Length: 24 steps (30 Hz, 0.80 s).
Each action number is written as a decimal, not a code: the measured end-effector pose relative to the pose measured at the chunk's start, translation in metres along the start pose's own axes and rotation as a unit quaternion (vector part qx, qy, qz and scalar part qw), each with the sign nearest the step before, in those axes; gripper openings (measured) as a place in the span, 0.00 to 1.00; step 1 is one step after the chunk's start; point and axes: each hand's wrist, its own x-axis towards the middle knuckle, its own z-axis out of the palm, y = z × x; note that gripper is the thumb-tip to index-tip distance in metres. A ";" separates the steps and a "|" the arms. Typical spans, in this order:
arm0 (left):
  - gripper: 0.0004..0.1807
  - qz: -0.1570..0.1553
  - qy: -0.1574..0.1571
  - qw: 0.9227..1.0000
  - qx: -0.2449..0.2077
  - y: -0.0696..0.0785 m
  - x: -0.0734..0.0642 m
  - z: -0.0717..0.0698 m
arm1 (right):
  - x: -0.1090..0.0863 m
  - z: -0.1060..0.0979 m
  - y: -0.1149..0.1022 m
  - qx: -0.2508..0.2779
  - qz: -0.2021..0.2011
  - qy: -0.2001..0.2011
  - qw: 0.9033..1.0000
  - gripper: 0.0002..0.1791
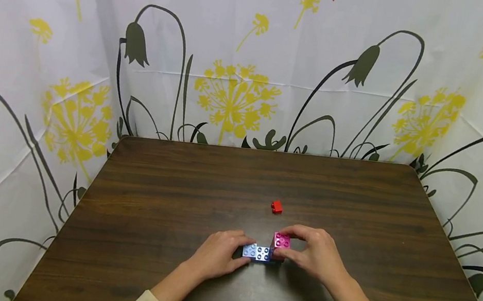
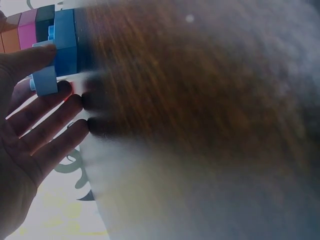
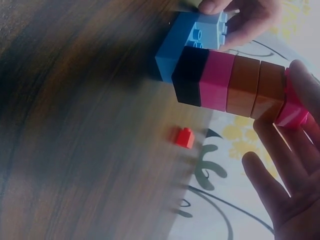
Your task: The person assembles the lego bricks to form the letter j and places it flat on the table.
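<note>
A long blue toy brick [image 3: 176,42] lies on the table with a light blue brick [image 1: 249,250] on one end. On its other end rises a column: a dark brick [image 3: 190,75], a pink brick [image 3: 216,80], two brown-orange bricks [image 3: 243,87] and a pink top brick [image 1: 281,242]. My left hand [image 1: 221,252] pinches the light blue brick between thumb and finger; its other fingers spread out in the left wrist view. With thumb and fingers, my right hand [image 1: 320,253] pinches the pink top brick.
A small red brick [image 1: 277,207] lies beyond the hands on the dark wood table [image 1: 181,178]. Behind the table's far edge and along both sides hangs a white curtain [image 1: 263,34] with a flower print.
</note>
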 end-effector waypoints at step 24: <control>0.26 -0.007 -0.015 1.000 -0.014 0.001 -0.006 -0.003 | 0.002 -0.010 0.015 0.134 0.001 -0.090 0.987 0.22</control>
